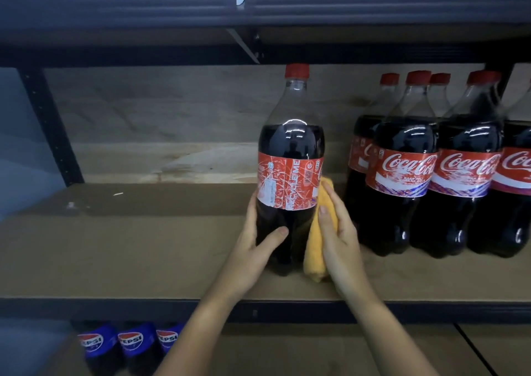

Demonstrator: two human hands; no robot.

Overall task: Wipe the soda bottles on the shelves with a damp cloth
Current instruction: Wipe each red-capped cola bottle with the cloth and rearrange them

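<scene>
— Two bare forearms come up from the bottom centre of the frame. What does each hand do?

— At the centre, the left hand [260, 242] has its grip closed around the low part of one cola bottle [290, 171]; the fingers go behind it and the thumb lies across the dark front. The right hand [337, 232] presses an orange cloth [314, 249] against the right side of this bottle, with the fingers curved over the cloth, so this grip holds the cloth.

— Where does the bottle stand?

— It stands upright on the brown shelf [129, 249], near the front edge, at the centre of the frame. It has a red cap and a worn red label.

— Are other bottles near?

— Yes. At the right of the frame a group of Coca-Cola bottles [425, 163] stands close together on the same shelf, just beside the right hand. At the lower left, below the shelf edge, the tops of three Pepsi bottles [130, 342] show with blue labels.

— And above?

— A dark upper shelf [143, 56] crosses the upper part of the frame.
</scene>
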